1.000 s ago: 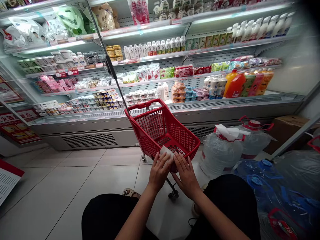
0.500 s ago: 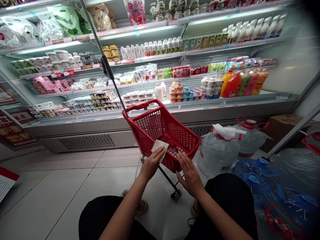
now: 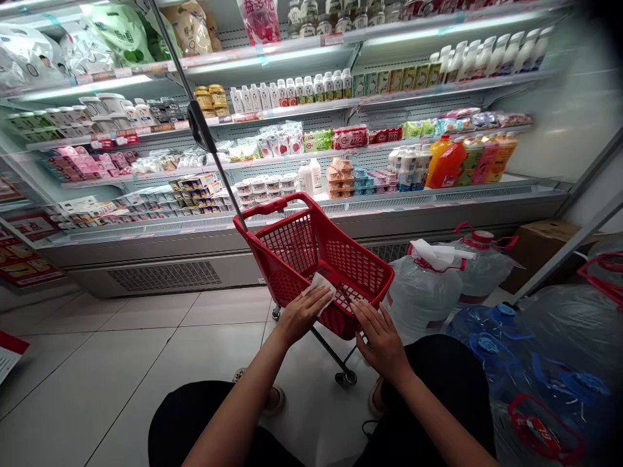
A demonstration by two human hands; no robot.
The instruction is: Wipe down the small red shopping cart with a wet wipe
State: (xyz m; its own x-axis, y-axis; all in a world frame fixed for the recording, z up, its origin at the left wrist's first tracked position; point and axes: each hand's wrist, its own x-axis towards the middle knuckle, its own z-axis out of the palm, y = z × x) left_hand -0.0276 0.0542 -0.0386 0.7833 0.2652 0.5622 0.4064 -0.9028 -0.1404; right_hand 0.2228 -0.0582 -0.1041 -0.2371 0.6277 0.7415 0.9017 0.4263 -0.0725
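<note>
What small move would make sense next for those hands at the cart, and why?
I'd probably slide the thin white cloth along the near rim of the red plastic shopping basket, toward the right hand. The left hand's fingers already lie over the cloth at that rim, and the stretch between the hands looks uncovered.

I note an orange bottle (image 3: 450, 165) near the right end of the refrigerated case (image 3: 233, 266). I record a brown carton (image 3: 535, 253) and blue water jugs (image 3: 491, 347) on the floor (image 3: 141, 363).
</note>
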